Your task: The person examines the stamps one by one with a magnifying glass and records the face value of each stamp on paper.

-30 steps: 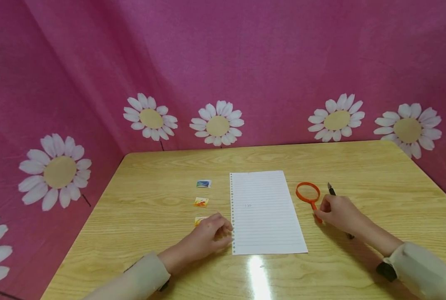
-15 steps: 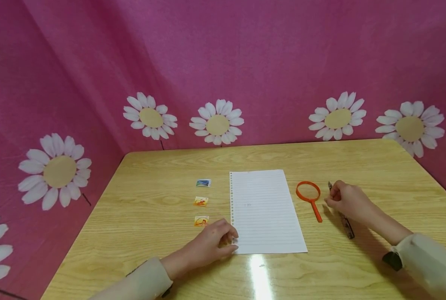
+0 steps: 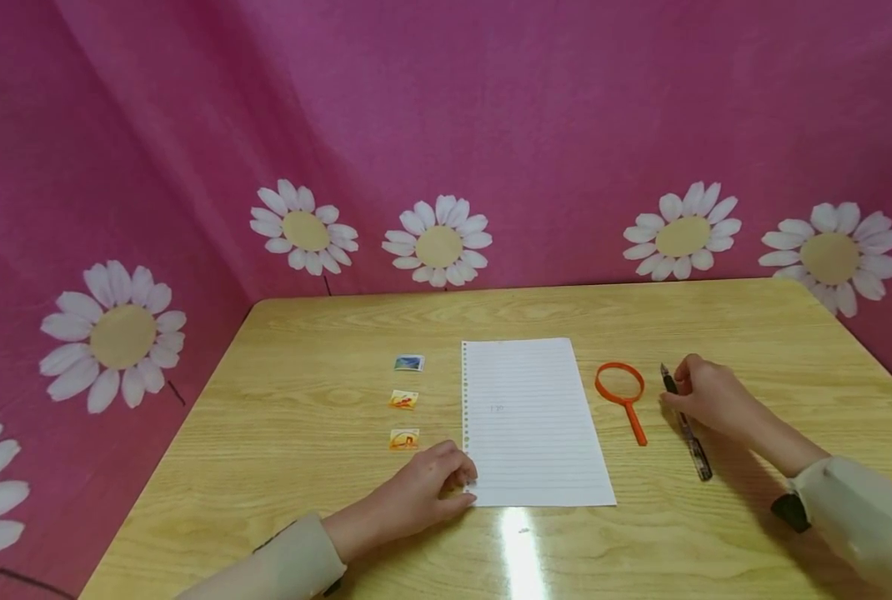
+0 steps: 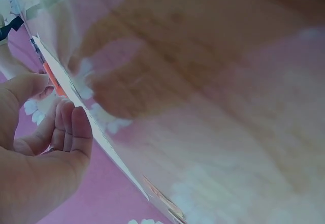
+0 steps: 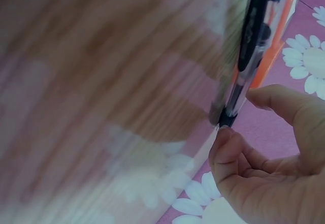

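Note:
My right hand (image 3: 712, 400) is at a pen (image 3: 688, 429) with a dark tip end and clear barrel, which lies on the table. Thumb and fingers straddle its tip end, spread apart in the right wrist view, where the pen (image 5: 249, 46) stands out large. Left of it lies an orange magnifying glass (image 3: 629, 402). My left hand (image 3: 427, 492) rests at the lower left corner of a lined, hole-punched sheet of paper (image 3: 536, 433), fingers loosely curled around nothing. Faint handwriting shows on the sheet. In the left wrist view the left hand (image 4: 51, 142) appears beside the sheet's edge.
Three stamp-sized pictures stand in a column left of the sheet: a blue one (image 3: 409, 362), a yellow-red one (image 3: 403, 400) and a yellow-orange one (image 3: 404, 439). The wooden table (image 3: 303, 375) is backed by a pink curtain (image 3: 536, 125) with daisies.
My right hand has left the magnifying glass's handle and moved right and away to the pen's tip end. The left hand has slid slightly right onto the sheet's corner, uncovering the nearest stamp-sized picture.

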A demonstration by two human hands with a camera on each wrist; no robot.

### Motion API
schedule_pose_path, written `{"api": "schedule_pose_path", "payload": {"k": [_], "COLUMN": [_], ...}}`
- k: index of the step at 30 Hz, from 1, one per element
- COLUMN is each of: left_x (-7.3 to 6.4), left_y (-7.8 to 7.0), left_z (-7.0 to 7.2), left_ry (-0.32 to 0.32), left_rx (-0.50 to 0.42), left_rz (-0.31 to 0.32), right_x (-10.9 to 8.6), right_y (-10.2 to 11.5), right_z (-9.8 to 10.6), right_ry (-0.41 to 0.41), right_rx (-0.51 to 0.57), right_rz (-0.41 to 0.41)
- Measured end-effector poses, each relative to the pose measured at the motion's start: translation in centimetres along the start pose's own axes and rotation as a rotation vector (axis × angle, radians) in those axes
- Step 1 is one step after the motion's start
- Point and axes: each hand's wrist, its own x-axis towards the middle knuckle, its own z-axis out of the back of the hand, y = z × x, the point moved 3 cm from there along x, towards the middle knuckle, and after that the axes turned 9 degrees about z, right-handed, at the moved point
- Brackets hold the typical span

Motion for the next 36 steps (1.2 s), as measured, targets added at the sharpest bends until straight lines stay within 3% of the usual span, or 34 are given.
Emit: {"api": "schedule_pose_path", "payload": {"k": [14, 36], "left_x": [0.29, 0.10], "left_y": [-0.06, 0.01], "left_z": [0.01, -0.02], "left_ry": [0.029, 0.046], "left_rx": [0.106, 0.110], "left_rz": [-0.010, 0.021], "right_x": [0.59, 0.87], "right_y": [-0.75, -0.35], "right_z": [0.05, -0.45], "right_ry": [0.015, 0.013], "right_rx": [-0.019, -0.014], "right_rz": [-0.026, -0.047]}}
